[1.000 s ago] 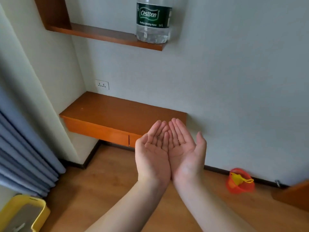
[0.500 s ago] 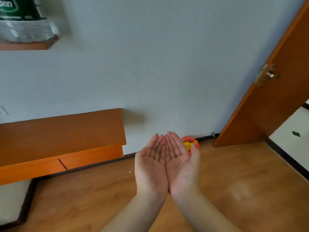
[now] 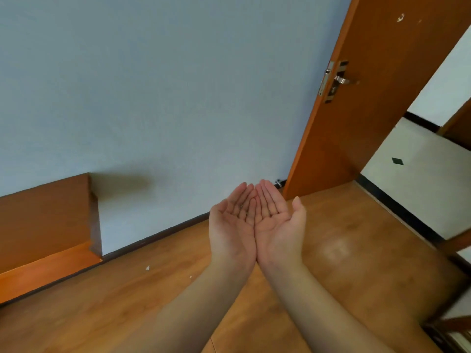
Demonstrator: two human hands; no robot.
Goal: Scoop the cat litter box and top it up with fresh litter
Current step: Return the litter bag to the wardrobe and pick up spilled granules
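Both hands, left hand (image 3: 233,226) and right hand (image 3: 276,224), are cupped side by side, palms up, fingers straight, holding tiny grains (image 3: 269,212) above the wooden floor (image 3: 356,250).

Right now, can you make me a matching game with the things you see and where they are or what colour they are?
Things:
1. hands
2. wall
3. door
4. white scrap

Clues:
A. lying on the wooden floor
B. orange-brown, with a metal handle
C. cupped together, palms up
D. pale blue-grey

Pairs: 1-C, 2-D, 3-B, 4-A
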